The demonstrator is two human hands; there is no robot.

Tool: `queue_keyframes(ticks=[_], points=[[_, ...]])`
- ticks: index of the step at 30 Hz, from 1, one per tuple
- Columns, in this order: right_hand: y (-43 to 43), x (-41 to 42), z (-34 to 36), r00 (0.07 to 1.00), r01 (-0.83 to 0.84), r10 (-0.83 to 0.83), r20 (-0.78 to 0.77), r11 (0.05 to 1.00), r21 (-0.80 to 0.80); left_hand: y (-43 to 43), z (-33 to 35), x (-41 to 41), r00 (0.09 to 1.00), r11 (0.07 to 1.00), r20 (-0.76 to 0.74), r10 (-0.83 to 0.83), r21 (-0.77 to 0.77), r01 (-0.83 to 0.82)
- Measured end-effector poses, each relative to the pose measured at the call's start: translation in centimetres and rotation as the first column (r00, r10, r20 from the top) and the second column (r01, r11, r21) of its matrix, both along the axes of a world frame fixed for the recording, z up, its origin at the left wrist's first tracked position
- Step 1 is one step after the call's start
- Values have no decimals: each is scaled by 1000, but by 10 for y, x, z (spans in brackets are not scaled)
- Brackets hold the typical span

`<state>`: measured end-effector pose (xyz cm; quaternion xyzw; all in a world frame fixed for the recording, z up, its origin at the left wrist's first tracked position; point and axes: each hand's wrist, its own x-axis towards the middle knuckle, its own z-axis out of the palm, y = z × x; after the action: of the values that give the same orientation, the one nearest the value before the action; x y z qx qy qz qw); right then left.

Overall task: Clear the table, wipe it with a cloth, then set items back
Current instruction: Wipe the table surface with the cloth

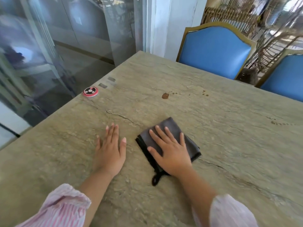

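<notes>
Wiping looks to be the step in hand. The right hand [170, 149] is lying flat on the folded dark grey cloth [169, 124], fingers straight and slightly spread, palm pressing down rather than gripping. The cloth is sitting on the counter [229, 145] just below the middle of the frame. Its black hanging loop [155, 179] is trailing out from under the heel of the hand toward the bottom of the frame. The left hand [109, 153] is resting just left of the cloth and apart from it. It is lying palm down on the bare, stone-like surface, fingers straight and close together, holding nothing, and is probably bracing the body.

To do this well, the hand should be pushing the cloth with even pressure from the whole palm, not only the fingertips, since the surface is looking rough and cracked and is likely to snag fabric. The brown stain [165, 95] and the smaller drops [205, 94] are lying well above the cloth, toward upper centre. Long overlapping strokes away from the body are what the job is calling for, with extra passes over those marks. The red round disc [90, 91] is sitting at the counter's left edge, left of the middle of the frame. Wiping round it is risking a missed patch or a knock over the side. Both forearms are reaching in from the bottom corners, with the pink-striped sleeves [65, 208] ending short of the wrists.
</notes>
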<state>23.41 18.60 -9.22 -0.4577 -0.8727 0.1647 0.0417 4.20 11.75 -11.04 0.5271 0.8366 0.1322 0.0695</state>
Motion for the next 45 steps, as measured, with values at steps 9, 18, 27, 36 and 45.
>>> queue_keyframes(ticks=[9, 18, 27, 36, 45], points=[[133, -63, -2, 957, 275, -270, 104, 961, -38, 1, -4, -1, 1000, 1000, -3, -9, -7, 9], [41, -4, -3, 990, 135, -135, 49, 991, 14, -1, -3, 0, 1000, 999, 23, 10, 36, -11], [110, -88, -1, 977, 190, -186, 101, 981, -34, 1, -3, 0, 999, 997, 38, 14, 69, -17], [62, 28, 0, 958, 274, -270, 94, 961, -28, -6, 10, -11, 930, 975, 367, -37, 216, -46], [57, 36, 2, 860, 505, -504, 82, 863, 6, -18, 11, -58, 1000, 999, 25, 17, 47, -18]])
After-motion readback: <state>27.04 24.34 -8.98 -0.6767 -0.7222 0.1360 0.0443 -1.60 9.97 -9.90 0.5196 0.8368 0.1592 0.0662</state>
